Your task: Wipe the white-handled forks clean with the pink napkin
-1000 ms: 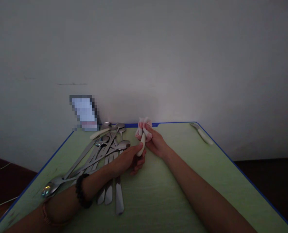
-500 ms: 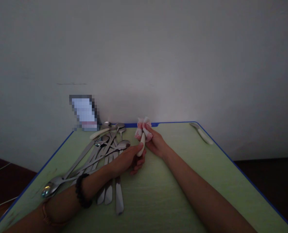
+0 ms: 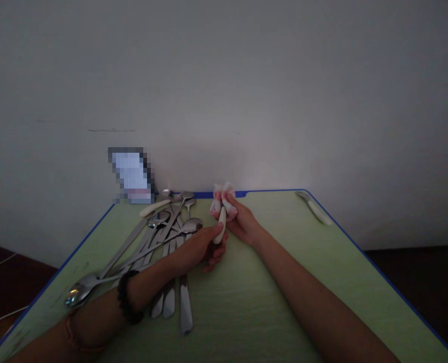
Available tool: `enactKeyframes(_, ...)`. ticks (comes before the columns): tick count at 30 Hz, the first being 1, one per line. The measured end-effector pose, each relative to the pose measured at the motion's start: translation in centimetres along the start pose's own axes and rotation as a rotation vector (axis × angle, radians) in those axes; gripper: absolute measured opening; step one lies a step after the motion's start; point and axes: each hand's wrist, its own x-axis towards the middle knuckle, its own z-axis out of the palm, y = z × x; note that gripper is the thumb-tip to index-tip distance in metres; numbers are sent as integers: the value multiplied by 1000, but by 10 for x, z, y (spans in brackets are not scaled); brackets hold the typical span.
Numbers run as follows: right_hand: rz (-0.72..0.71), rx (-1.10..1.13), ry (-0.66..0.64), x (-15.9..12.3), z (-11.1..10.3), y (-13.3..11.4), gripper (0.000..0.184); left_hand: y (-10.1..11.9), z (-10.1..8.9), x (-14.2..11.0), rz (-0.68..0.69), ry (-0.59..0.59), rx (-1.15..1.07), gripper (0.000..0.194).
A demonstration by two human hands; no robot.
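Observation:
My left hand [image 3: 204,247] is closed around the white handle [image 3: 221,227] of a piece of cutlery. Its upper end disappears into a crumpled pink-and-white cloth [image 3: 224,199], so its kind is hidden. From the right, my right hand [image 3: 242,219] pinches this cloth around the covered end, thumb on top. Under and beside my left forearm lies a loose pile of metal spoons [image 3: 191,226], with several handles pointing toward me. A white-handled piece of cutlery [image 3: 155,207] rests at the back of the pile.
The green table [image 3: 284,262] has a blue edge and meets a grey wall [image 3: 224,91]. Another white-handled piece of cutlery [image 3: 318,210] lies near the far right corner. A blurred-out device with a lit screen [image 3: 131,174] leans at the back left.

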Motion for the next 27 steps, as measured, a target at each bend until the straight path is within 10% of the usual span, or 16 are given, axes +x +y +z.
enactKeyframes(27, 4, 47, 15, 0, 1, 0, 8, 0, 1, 0, 1, 6, 0, 43)
